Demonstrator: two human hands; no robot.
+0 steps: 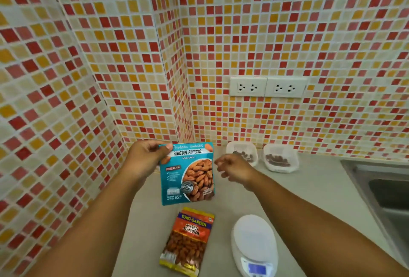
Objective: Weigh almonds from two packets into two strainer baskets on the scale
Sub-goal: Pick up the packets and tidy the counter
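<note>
Left hand (146, 155) pinches the top left corner of the teal packet (188, 172), thumb over the front, holding it upright above the counter (309, 188). Right hand (234, 167) is free, just right of the packet top, fingers loosely curled and holding nothing; it's blurred, so I can't tell if a fingertip touches the edge.

Orange packet (188, 241) lies flat on the counter below the teal one, beside the scale (254, 245). Scale platform is bare, display lit. Both baskets (242, 152) (280, 160) sit at the back against the tiles, each with some dark pieces in it, probably almonds.

My read: the teal packet is about to be opened, or closed again; can't tell whether the top is already torn.

Risks from here:
- One-corner grip. If the right hand pulls at the top, the packet can twist or slip and spill nuts on the counter.
- No basket on the scale. Pouring now gives no reading.
- Baskets not empty. If those contents weren't counted, the weights will be off.
- Sink (387, 188) is near on the right. Stray nuts could roll in.
</note>
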